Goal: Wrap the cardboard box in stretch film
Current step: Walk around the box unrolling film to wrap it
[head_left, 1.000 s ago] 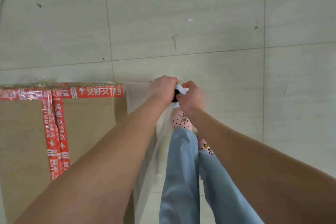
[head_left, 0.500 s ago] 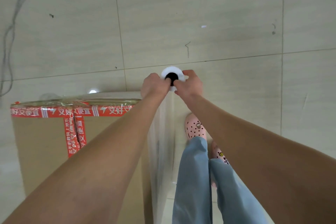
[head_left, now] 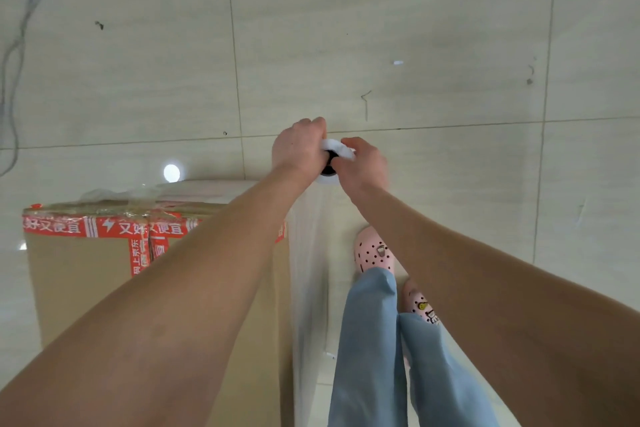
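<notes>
Risk: we judge the clear film sheet [head_left: 308, 253] may bunch or tear at the box corner if our pull is uneven.
Risk cause: slack, or the roll slipping.
Hands: our left hand [head_left: 299, 147] and right hand [head_left: 363, 163] both grip the white stretch-film roll with black core [head_left: 335, 145].
Box: tall brown cardboard box with red printed tape [head_left: 76, 288], on the floor at our left, film along its side.

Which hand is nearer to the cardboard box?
Left. The left hand grips the film roll on the side toward the cardboard box; the right hand grips the roll's other side, farther from the box.
</notes>
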